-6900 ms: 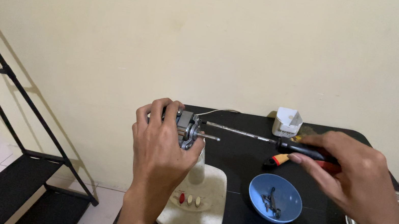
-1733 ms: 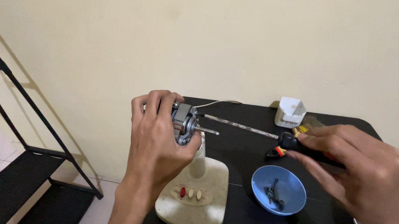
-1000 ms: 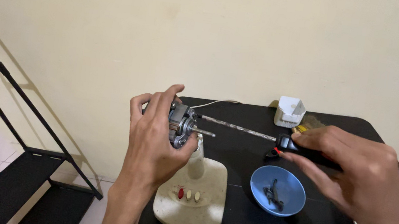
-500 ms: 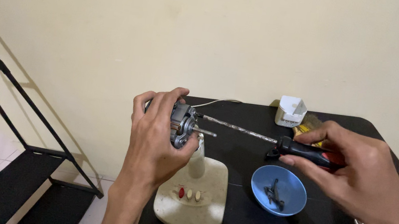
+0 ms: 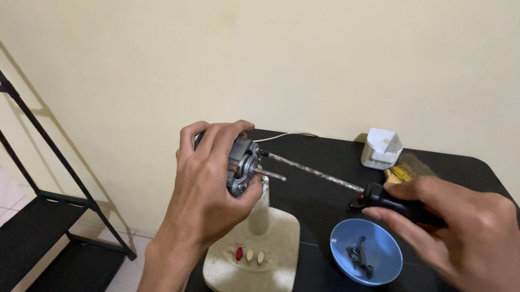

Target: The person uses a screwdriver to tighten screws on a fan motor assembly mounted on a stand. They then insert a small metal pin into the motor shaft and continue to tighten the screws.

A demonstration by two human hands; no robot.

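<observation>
Here, screwdriver (image 5: 336,179) lies leftward toward motor (image 5: 242,166).

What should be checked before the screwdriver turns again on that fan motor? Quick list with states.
1. Left hand grips the motor: ok.
2. Right hand holds the screwdriver by its handle: ok.
3. Tip seated in a screw at the motor: cannot tell, too small.
4. Fan base flat on the table: ok.
5. Blue bowl with loose parts sits below the right hand: ok.
6. White box away from the shaft: ok.
</observation>
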